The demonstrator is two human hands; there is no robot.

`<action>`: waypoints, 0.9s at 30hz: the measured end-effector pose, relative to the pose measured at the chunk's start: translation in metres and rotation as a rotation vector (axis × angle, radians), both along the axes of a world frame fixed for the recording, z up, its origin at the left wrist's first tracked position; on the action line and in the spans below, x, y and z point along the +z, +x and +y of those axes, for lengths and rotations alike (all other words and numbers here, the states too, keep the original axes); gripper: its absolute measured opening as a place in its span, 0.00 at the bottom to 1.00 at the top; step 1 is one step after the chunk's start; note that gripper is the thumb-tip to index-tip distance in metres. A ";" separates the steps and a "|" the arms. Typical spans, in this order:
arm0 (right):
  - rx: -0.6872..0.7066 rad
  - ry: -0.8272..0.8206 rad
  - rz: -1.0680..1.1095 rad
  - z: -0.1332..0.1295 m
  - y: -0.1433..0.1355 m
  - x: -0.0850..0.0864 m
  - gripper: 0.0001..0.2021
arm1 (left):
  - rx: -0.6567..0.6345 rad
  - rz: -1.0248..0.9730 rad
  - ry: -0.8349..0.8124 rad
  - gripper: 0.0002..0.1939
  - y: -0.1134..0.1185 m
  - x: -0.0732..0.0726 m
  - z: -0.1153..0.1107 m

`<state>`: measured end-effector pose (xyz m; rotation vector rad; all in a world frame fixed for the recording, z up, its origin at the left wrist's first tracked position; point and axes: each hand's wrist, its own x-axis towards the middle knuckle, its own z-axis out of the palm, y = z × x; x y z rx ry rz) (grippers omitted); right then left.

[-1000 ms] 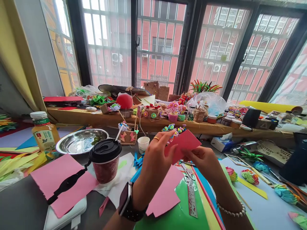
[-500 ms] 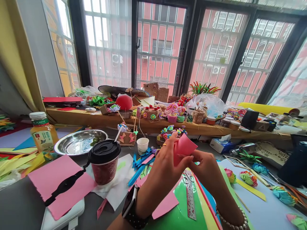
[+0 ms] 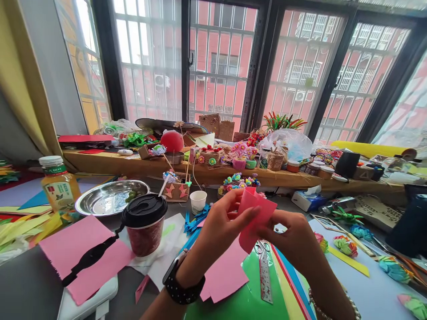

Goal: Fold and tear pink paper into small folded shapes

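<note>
Paper (image 3: 266,212) curls, gripped by left hand (image 3: 228,218) and right hand (image 3: 289,230), edges clear of white cup (image 3: 198,204).

Grey table (image 3: 20,284) with paper cup (image 3: 199,203) and tissue box (image 3: 304,202).

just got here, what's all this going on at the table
A person holds a small, bent piece of deep pink paper up above the table between their left hand and right hand. Below the hands, a ruler and a lighter pink sheet lie on a glossy green sheet, with scissors at the ruler's far end. A lidded cup stands to the left.
</note>
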<state>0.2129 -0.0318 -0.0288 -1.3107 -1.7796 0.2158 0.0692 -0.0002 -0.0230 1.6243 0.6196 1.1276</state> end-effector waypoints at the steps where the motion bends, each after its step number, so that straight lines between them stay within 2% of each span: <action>1: -0.022 0.009 0.003 -0.001 0.003 0.000 0.14 | 0.005 -0.027 -0.007 0.17 -0.003 0.002 0.000; 6: -0.034 -0.012 0.030 0.001 0.017 0.001 0.16 | 0.140 -0.063 -0.027 0.13 -0.012 0.006 0.000; 9: 0.011 -0.028 0.152 0.001 0.017 0.002 0.13 | 0.191 -0.016 -0.008 0.11 -0.011 0.004 0.000; 14: -0.003 0.046 0.324 -0.002 0.008 0.002 0.10 | 0.259 0.125 0.168 0.08 -0.002 0.001 -0.004; 17: -0.025 0.086 0.261 -0.003 0.007 0.001 0.08 | 0.311 0.174 0.315 0.07 0.001 0.002 -0.007; 22: -0.055 0.152 0.073 -0.005 0.006 0.002 0.06 | 0.522 0.273 0.551 0.05 0.001 0.003 -0.011; 27: -0.081 0.214 0.044 -0.008 0.001 0.003 0.05 | 0.552 0.379 0.674 0.04 0.003 0.000 -0.016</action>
